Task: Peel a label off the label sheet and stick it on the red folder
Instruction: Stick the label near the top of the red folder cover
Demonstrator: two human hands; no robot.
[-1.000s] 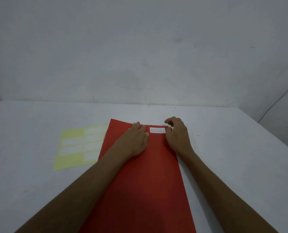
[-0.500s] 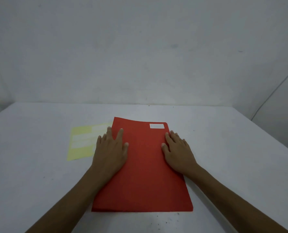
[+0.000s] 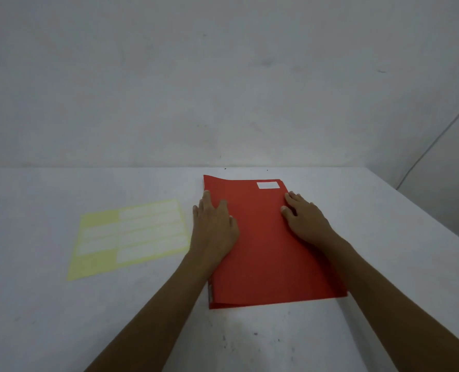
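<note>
The red folder (image 3: pixel 266 253) lies flat on the white table, long side running away from me. A white label (image 3: pixel 268 185) sits stuck near its far right corner. My left hand (image 3: pixel 213 226) rests palm down on the folder's left edge, fingers spread and holding nothing. My right hand (image 3: pixel 304 220) lies flat on the folder's right side, just below the label, also holding nothing. The yellow label sheet (image 3: pixel 129 237) with several white labels lies on the table to the left of the folder, apart from both hands.
The white table (image 3: pixel 249 339) ends at a right edge (image 3: pixel 424 218) that runs diagonally. A plain grey wall stands behind the table's far edge. A thin cable (image 3: pixel 435 140) hangs at the far right.
Both hands have drawn back from the label toward me and now lie flat on the folder's sides. The view has shifted, so the folder appears further right.
</note>
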